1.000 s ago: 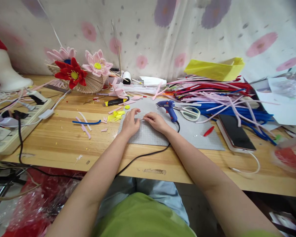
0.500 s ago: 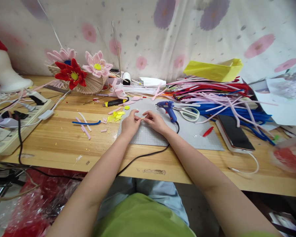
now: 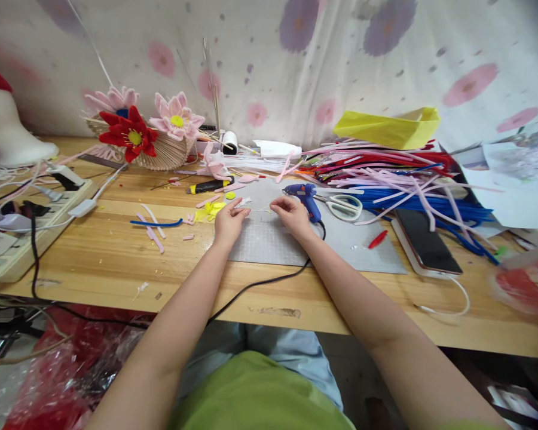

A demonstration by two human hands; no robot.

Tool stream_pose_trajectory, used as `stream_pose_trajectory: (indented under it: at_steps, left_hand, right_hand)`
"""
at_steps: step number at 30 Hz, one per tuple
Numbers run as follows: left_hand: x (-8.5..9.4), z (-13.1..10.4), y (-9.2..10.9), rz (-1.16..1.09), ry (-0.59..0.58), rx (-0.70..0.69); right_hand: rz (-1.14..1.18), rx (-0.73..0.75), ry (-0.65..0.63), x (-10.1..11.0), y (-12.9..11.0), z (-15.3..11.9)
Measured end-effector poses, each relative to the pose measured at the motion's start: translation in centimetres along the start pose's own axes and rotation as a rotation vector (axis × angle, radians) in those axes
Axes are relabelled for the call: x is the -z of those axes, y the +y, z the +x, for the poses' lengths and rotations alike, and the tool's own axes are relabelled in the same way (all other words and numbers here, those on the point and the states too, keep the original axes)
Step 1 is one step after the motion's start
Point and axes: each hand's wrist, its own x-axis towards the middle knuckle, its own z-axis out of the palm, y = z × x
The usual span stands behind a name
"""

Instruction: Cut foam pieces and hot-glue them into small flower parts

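Over the grey cutting mat, my left hand has its thumb and fingers apart, beside small white bits. My right hand is pinched on thin pale strands that reach into the gap between the hands. The blue glue gun lies just behind my right hand, with white-handled scissors to its right. Yellow scraps and a yellow disc are near my left hand.
Craft flowers stand at the back left, near a power strip. A black-and-yellow cutter lies behind the scraps. Coloured pipe cleaners and a phone are at the right. A black cord crosses the front.
My hands have moved apart, the left one leftward and the right one slightly right. My left fingers have opened, and pale strands now show between the hands.
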Motion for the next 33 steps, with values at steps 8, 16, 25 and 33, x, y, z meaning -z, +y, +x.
stream_pose_trajectory:
  at_steps: [8,16,25,33]
  left_hand:
    - [0.0,-0.4,0.3,0.009,-0.13,-0.005]
    - [0.0,-0.7,0.4,0.144,-0.206,-0.072]
    - [-0.1,-1.3,1.2,0.278,-0.19,-0.144]
    - [-0.6,-1.8,1.5,0.317,-0.209,-0.193]
  right_hand:
    - [-0.168,0.118,-0.246,-0.7,-1.4,-1.0]
    - [-0.198,0.161,-0.243,-0.6,-1.4,-1.1]
    - [-0.128,0.126,-0.275,-0.7,-1.1,-1.0]
    - [-0.104,0.088,-0.267,-1.0,-0.6,-0.7]
